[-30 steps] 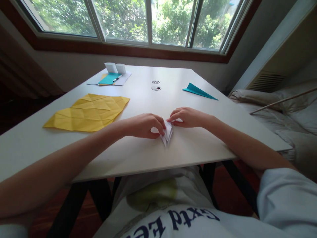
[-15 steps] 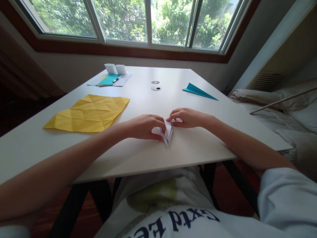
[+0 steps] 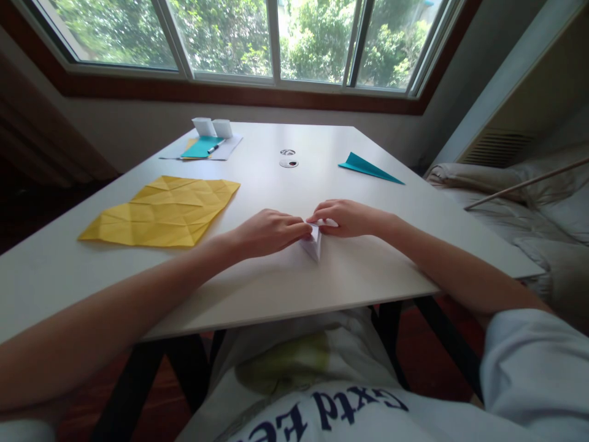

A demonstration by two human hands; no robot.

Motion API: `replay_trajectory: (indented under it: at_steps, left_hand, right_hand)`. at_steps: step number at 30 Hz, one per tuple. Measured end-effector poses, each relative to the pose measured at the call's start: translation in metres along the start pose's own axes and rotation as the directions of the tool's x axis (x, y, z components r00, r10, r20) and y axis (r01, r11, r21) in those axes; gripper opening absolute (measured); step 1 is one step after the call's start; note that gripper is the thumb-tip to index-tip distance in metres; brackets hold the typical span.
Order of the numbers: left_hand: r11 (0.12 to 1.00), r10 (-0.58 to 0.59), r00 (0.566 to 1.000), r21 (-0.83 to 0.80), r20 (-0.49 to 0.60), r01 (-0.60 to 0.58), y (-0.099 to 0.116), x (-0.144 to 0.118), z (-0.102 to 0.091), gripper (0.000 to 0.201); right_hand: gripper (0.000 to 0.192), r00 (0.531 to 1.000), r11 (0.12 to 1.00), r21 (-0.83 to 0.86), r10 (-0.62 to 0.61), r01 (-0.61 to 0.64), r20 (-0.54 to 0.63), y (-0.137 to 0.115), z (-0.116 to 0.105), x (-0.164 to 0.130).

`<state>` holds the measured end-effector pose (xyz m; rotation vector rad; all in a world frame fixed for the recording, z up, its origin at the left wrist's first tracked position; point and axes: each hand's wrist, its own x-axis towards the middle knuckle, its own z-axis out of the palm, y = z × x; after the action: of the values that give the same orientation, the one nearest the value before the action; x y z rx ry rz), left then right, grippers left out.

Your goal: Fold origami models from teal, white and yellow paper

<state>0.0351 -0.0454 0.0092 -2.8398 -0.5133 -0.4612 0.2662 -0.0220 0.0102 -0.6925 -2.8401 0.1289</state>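
A small piece of folded white paper (image 3: 314, 245) lies on the table near its front edge, its narrow point towards me. My left hand (image 3: 271, 233) comes in from the left, fingers pressed together, with the thumb and fingertips on the paper's upper part. From the right, my right hand (image 3: 343, 217) pinches the far end of the paper with bent fingers and thumb. The fingertips of both hands nearly meet there and hide the top of the folds.
Creased yellow paper (image 3: 161, 212) lies left on the white table (image 3: 257, 288). A blue paper plane (image 3: 370, 169) rests at the right. At the back left are teal paper (image 3: 201, 147), a marker (image 3: 216, 146) and two white folded shapes (image 3: 223, 128). Round table inserts (image 3: 289, 164) sit mid-table.
My left fingers have closed together and moved up onto the paper's upper part. The paper's lower end, split into separate tips before, now shows as one point. My right hand has barely moved.
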Motion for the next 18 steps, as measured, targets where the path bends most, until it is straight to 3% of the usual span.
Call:
replay_trajectory:
  at_steps: [6, 12, 18]
  left_hand:
    - [0.998, -0.051, 0.992, 0.036, -0.112, 0.055, -0.0037, -0.0018, 0.0023, 0.023]
    - [0.998, -0.062, 0.991, 0.001, -0.119, 0.063, -0.0030, -0.0015, 0.0015, 0.022]
    - [0.949, -0.193, 0.967, -0.283, -0.165, 0.141, -0.0035, -0.0016, 0.0013, 0.017]
  right_hand:
    - [0.029, 1.000, 1.000, 0.018, -0.005, 0.006, -0.027, 0.0006, 0.0018, -0.0001]
    - [0.026, 0.997, 1.000, -0.031, -0.003, 0.000, -0.082, 0.0022, 0.0080, 0.0016]
    - [0.028, 0.987, 0.999, -0.019, 0.042, -0.046, -0.154, -0.0010, 0.0092, 0.0050]
